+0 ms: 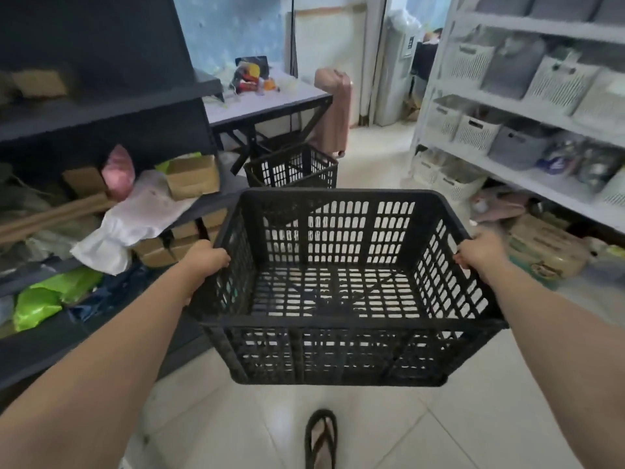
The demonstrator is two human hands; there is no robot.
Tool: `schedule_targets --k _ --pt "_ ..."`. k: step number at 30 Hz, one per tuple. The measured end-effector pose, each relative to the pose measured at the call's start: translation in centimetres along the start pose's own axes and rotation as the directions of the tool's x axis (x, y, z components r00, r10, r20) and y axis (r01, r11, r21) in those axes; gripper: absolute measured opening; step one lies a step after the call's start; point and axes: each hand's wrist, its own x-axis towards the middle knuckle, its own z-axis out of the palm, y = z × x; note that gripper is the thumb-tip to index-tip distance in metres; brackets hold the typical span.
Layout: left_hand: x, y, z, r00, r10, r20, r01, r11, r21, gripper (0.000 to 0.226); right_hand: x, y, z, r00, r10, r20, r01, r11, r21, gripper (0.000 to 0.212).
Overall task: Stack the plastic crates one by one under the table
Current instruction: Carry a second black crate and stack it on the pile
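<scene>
A black slotted plastic crate (341,350) hangs in front of me above the tiled floor, empty and level. My left hand (206,257) grips its left rim, and my right hand (480,250) grips its right rim. Farther ahead another black crate (292,167) stands on the floor, partly under the near corner of a table (270,103) with a pale top and black crossed legs. How many crates are nested there I cannot tell.
A dark shelf unit (101,123) crowded with cardboard boxes and bags lines the left. White shelving (527,110) with white and grey baskets lines the right. A pink suitcase (333,113) stands beside the table. A tiled aisle runs between; my sandalled foot (321,438) shows below.
</scene>
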Motion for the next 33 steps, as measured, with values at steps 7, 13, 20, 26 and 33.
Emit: schedule_targets --k 7,13,20,26,33 --pt "14.0 10.9 3.6 1.0 0.006 0.03 -0.006 1.0 -0.002 0.028 13.5 -7.0 1.4 0.998 0.039 -0.048 -0.037 0.999 0.039 0.019" --pt "24.2 19.9 5.1 0.999 0.012 -0.051 -0.013 1.0 -0.01 0.023 25.5 -13.7 4.2 0.997 -0.001 -0.075 0.009 0.994 0.113 0.014" --pt "37.9 26.8 8.0 0.99 -0.05 -0.13 0.043 0.997 -0.061 0.042 42.3 -22.3 10.9 0.997 -0.059 0.049 0.051 0.988 0.148 0.018" --pt "47.1 30.7 8.0 0.951 -0.189 -0.245 0.155 0.977 -0.149 0.033 54.2 -33.2 17.3 0.969 -0.19 0.159 0.177 0.98 0.095 0.023" --pt "58.4 32.4 5.7 0.896 -0.298 -0.328 0.239 0.949 -0.207 0.026 64.5 -43.3 28.8 0.93 -0.227 0.288 0.207 0.973 0.101 0.021"
